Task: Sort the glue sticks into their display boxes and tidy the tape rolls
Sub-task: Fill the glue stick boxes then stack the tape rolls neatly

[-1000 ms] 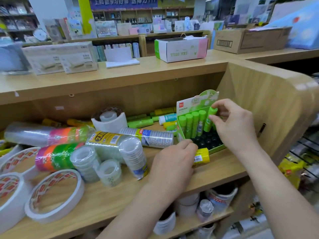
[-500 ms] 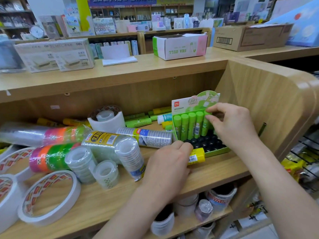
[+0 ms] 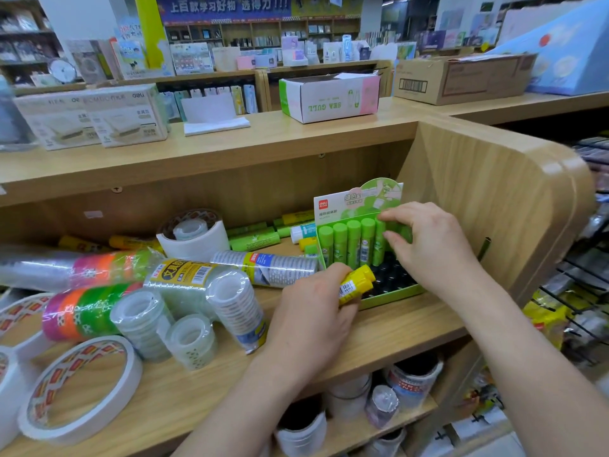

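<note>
A green display box (image 3: pixel 392 296) with a tall printed back card stands at the right end of the wooden shelf (image 3: pixel 379 331). Several green glue sticks (image 3: pixel 352 242) stand upright in its back row; the front holes are black and bare. My right hand (image 3: pixel 428 249) pinches the rightmost green stick in that row. My left hand (image 3: pixel 313 311) grips yellow glue sticks (image 3: pixel 356 285) at the box's front left corner. More green and yellow sticks (image 3: pixel 253 240) lie loose behind. Wrapped stacks of clear tape (image 3: pixel 237 308) and coloured tape (image 3: pixel 82 311) lie at left.
Large white tape rings (image 3: pixel 79 390) lie at the front left edge. A white tape roll (image 3: pixel 194 239) stands mid-shelf. The wooden side panel (image 3: pixel 487 206) closes the shelf on the right. Boxes sit on the counter above; more rolls fill the shelf below.
My right hand has lowered the green stick down into the box's back row. My left hand has lifted the yellow sticks slightly towards the box corner.
</note>
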Demonstrator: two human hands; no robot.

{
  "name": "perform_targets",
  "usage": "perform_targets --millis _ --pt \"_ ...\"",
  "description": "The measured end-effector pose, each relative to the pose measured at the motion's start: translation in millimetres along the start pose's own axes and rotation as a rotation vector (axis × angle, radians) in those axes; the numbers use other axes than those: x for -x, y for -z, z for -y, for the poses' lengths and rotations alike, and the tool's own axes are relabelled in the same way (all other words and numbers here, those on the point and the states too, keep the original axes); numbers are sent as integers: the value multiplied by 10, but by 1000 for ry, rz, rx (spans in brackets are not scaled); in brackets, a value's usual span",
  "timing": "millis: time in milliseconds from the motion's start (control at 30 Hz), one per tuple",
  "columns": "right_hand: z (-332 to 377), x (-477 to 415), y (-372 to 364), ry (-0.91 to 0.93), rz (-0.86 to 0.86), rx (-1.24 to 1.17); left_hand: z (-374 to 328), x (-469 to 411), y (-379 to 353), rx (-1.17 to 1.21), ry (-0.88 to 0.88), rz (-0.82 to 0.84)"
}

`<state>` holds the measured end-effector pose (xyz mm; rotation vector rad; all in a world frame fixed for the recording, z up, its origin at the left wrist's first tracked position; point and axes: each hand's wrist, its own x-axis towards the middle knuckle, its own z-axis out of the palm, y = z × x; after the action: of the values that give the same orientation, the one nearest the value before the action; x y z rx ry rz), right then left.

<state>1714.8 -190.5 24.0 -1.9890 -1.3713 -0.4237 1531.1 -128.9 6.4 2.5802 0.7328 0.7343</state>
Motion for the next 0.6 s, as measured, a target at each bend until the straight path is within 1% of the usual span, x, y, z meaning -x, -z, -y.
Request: perform_targets --millis 67,167,200,233,300,333,367,467,600 --pt "29 40 19 -45 12 -43 15 3 -15 59 -26 -35" --pt "133 144 61 -80 -108 -190 -1 1 -12 228 -23 -83" --pt "191 183 101 -119 -109 -276 -16 4 -2 306 0 -86" --pt "260 219 148 -169 -51 -406 -35 2 16 399 30 -76" --pt "401 285 225 -271 189 -809 -75 1 70 606 95 -25" --pt "443 318 250 -293 286 -982 -93 6 95 694 118 4" --pt "473 344 265 -274 345 -1080 -111 15 116 760 131 29" --pt "536 368 268 -205 376 -1180 -147 49 158 872 132 91" --pt "597 355 257 -248 341 -1219 -146 76 208 947 145 130"
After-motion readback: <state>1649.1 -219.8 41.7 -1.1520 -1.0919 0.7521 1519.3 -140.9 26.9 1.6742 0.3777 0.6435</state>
